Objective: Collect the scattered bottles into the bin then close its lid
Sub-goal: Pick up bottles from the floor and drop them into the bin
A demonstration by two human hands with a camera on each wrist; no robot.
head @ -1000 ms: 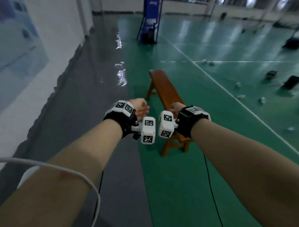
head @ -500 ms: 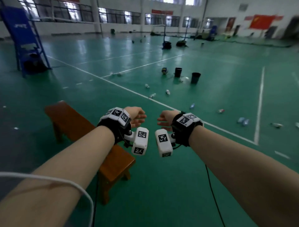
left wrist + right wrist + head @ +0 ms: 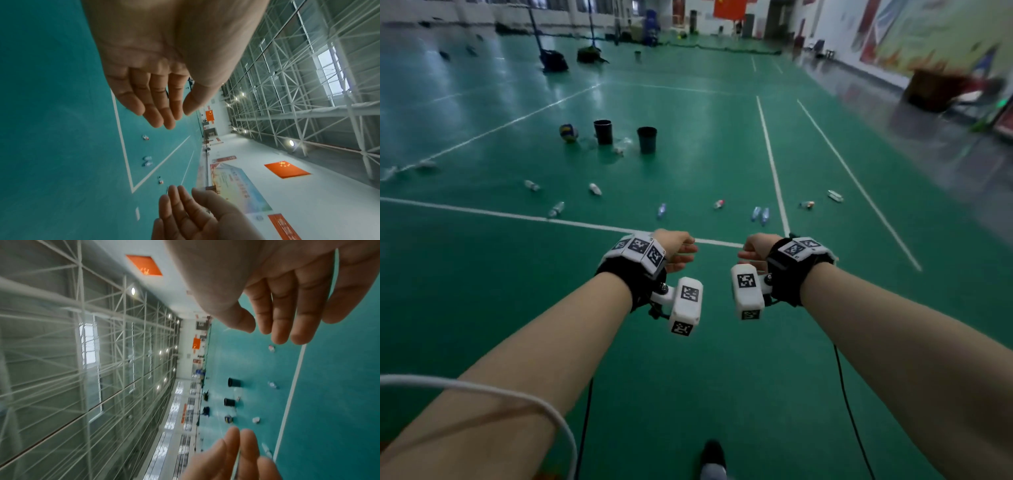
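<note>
Currently both hands are empty: left hand (image 3: 677, 247) and right hand (image 3: 756, 247) are held out side by side at chest level, palms facing each other, fingers loosely relaxed, nothing gripped. Bottles lie scattered on the green court floor (image 3: 482, 308) well ahead of the hands, mostly just past the white court line (image 3: 517, 216): one clear bottle (image 3: 556, 209) left, another (image 3: 595, 189) behind it, a blue-tinted one (image 3: 661, 209) centre, a red-capped one (image 3: 718, 204), a pair lying together (image 3: 761, 215), two more (image 3: 835, 196) beyond the sideline. Further back stand two dark bins, left bin (image 3: 603, 131) and right bin (image 3: 647, 139), both upright and open-topped, lid not visible. A volleyball (image 3: 568, 132) sits just left of the left bin. Nothing blocks the floor between the hands and the bottles; a black cable (image 3: 846, 394) hangs below the right wrist and a white cable (image 3: 493, 390) crosses the left forearm.
</note>
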